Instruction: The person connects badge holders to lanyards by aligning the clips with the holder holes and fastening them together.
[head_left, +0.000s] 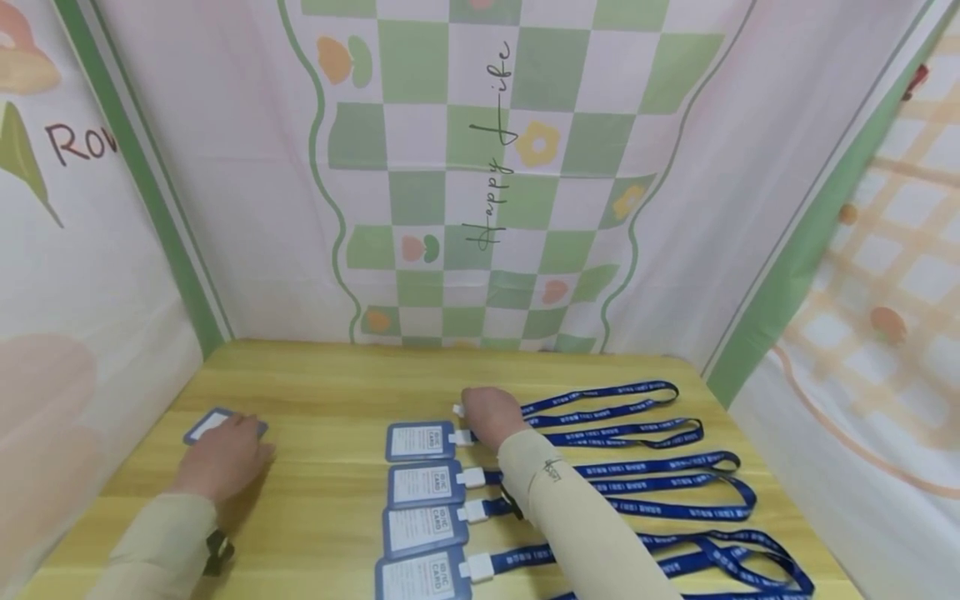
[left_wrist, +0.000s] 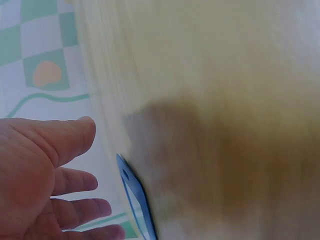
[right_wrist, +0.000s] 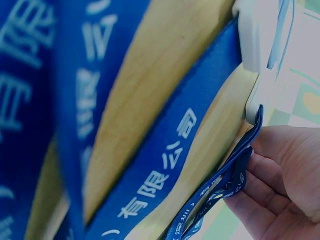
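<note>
On the table's left side, my left hand point(head_left: 222, 460) is over a blue-framed card holder point(head_left: 206, 425). In the left wrist view its fingers are extended and apart, beside the holder's blue edge point(left_wrist: 137, 192). At the back middle, my right hand point(head_left: 491, 419) pinches a blue lanyard point(head_left: 622, 390) just by its white clip point(head_left: 459, 410). The right wrist view shows thumb and fingers around the folded strap point(right_wrist: 215, 187). Several blue ID card holders point(head_left: 420, 422) lie in a column nearer me, joined by white clips to blue lanyards stretching right.
The wooden table point(head_left: 315, 375) ends at a fabric wall point(head_left: 420, 200) with green checks. Similar cloth walls stand at left and right. My right forearm point(head_left: 592, 525) crosses above the nearer lanyards point(head_left: 675, 504).
</note>
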